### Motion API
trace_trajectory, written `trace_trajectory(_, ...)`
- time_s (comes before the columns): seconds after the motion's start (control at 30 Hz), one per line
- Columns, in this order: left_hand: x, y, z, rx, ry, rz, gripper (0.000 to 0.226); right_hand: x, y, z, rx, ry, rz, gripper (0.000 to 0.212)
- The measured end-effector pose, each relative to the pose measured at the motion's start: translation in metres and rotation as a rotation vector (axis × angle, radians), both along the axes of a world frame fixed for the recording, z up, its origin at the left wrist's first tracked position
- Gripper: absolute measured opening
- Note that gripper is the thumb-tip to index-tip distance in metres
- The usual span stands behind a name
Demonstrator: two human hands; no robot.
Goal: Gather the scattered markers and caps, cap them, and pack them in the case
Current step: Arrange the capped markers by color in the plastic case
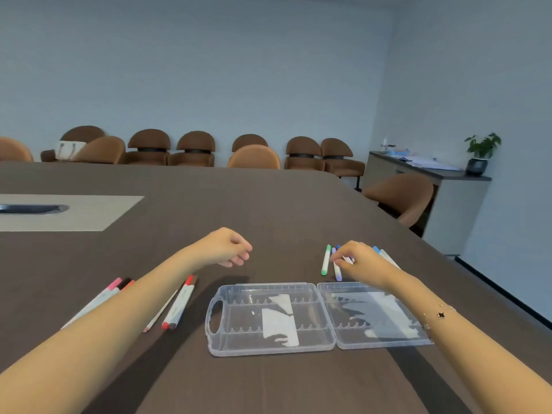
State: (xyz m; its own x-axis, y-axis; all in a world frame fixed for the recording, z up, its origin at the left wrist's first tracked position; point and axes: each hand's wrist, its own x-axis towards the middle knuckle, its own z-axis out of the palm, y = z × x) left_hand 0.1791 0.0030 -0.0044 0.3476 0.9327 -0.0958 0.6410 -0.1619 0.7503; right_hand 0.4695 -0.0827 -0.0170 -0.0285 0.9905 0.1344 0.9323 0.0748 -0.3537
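Table markers partly hidden under right hand.

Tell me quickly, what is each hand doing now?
Left hand: loosely curled, holding nothing, above the table.
Right hand: fingers on the blue-purple markers; grip cannot be told.

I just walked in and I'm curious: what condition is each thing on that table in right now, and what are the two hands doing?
Clear case: open flat, no markers inside.
Green marker: capped, lying on the table.
Purple marker: lying under the right fingers.
Red marker: capped, lying left of the case.
Pink marker: capped, partly behind the left forearm.
Left hand: loosely curled, holding nothing.
Right hand: fingers down on the markers; grip unclear.
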Motion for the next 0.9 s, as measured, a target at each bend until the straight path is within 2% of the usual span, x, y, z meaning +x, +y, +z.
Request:
trace_trajectory(0.33, -0.142, -0.054, 0.007, 0.068, -0.062, 0.146, 0.018, -0.135, -0.007, 0.007, 0.004, 0.124, 0.206, 0.023)
trace_trajectory(0.47, -0.180, -0.064, -0.004, 0.080, -0.170, 0.231, 0.017, -0.186, -0.010, -0.002, 0.012, 0.338, 0.213, 0.023)
trace_trajectory(0.57, -0.195, -0.065, -0.020, 0.106, -0.173, 0.270, 0.020, -0.222, -0.012, -0.013, -0.009, 0.443, 0.207, 0.023)
trace_trajectory(0.9, -0.242, -0.050, -0.060, 0.253, -0.179, 0.490, 0.016, -0.271, 0.012, -0.035, -0.067, 0.322, 0.205, 0.024)
